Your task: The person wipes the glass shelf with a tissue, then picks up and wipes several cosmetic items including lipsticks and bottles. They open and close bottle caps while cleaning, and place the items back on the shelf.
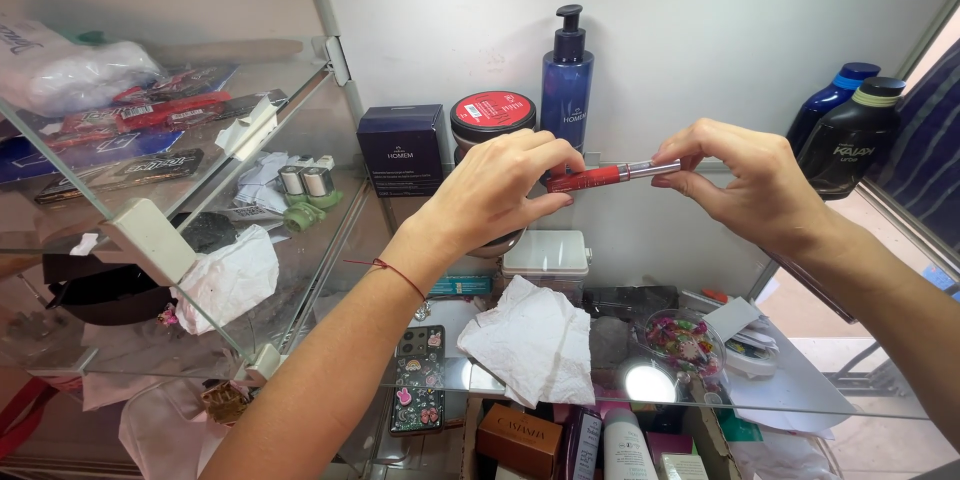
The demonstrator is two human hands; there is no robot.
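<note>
Red lip-gloss tube [590, 178] held level, long axis left to right, above the glass shelf [800, 395]: left hand [495, 190] fingers pinched shut on the red body, right hand [755, 180] fingertips closed on its silver cap end [655, 169].

Cluttered glass shelf [800, 402], crumpled tissue [535, 340]

Two bare hands are raised, the left hand [497, 190] and the right hand [752, 180], with one slim red tube with a silver cap [612, 174] between them. Behind them stand one tall blue pump bottle [566, 80], one round red-lidded jar [491, 114] and one dark blue box [401, 147]. Beyond the right hand stand two dark bottles [848, 130]. Below the hands lies one crumpled white tissue [535, 340].
</note>
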